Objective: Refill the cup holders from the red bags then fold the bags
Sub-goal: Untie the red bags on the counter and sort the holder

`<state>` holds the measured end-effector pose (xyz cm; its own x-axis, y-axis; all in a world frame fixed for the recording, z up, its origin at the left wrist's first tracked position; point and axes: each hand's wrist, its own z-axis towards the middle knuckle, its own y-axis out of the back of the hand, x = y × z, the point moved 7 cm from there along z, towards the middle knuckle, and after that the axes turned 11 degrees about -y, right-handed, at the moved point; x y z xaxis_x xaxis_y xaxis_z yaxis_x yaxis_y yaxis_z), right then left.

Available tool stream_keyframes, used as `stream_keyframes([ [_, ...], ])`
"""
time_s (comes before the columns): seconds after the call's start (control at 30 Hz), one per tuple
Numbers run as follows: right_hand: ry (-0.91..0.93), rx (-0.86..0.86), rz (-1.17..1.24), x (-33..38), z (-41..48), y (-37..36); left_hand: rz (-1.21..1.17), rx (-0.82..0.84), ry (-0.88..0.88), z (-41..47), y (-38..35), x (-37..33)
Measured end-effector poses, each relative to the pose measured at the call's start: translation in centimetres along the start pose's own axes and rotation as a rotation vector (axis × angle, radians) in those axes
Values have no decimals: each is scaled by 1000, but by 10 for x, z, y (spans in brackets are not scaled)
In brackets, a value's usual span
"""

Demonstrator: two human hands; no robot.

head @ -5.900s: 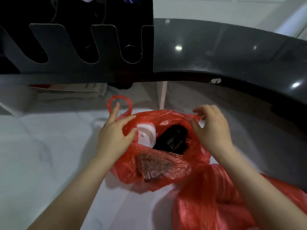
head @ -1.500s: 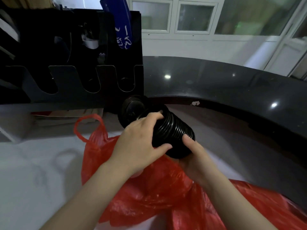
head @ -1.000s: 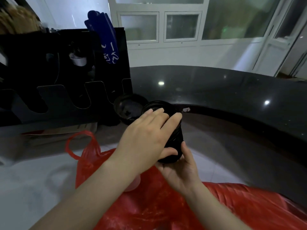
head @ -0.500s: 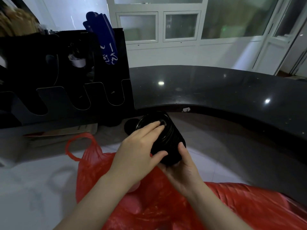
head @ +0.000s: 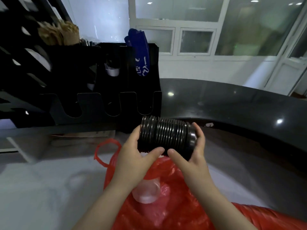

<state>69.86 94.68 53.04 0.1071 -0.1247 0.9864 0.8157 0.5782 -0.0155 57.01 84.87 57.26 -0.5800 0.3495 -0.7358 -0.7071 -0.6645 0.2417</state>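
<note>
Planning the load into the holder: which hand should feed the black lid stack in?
Probably the right hand: it cups the far end of the lid stack; the left hand grips the end facing the holder.

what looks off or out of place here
Two things. The stack of black lids, held sideways between the left hand and right hand, is uneven at its left end, where a few lids sit tilted rather than nested flush. The dark counter has a pale spot, seemingly a chip, on its front edge.
</note>
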Motion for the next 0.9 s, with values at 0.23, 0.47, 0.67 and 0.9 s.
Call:
stream_keyframes([
  [0.23, 186, -18, -265, 48, 13, -27, -179, 17, 35, 21, 29, 19],
  [0.47, 492, -104, -712, 118, 54, -53, -598, -70, 269, 74, 48, 51],
  [0.67, 538, -85, -846, 164, 117, -63, -518, 134, 168, 151, 58, 48],
  [0.9, 524, -53, -923, 184, 162, -64, -65, 188, 66, 197, 57, 65],
])
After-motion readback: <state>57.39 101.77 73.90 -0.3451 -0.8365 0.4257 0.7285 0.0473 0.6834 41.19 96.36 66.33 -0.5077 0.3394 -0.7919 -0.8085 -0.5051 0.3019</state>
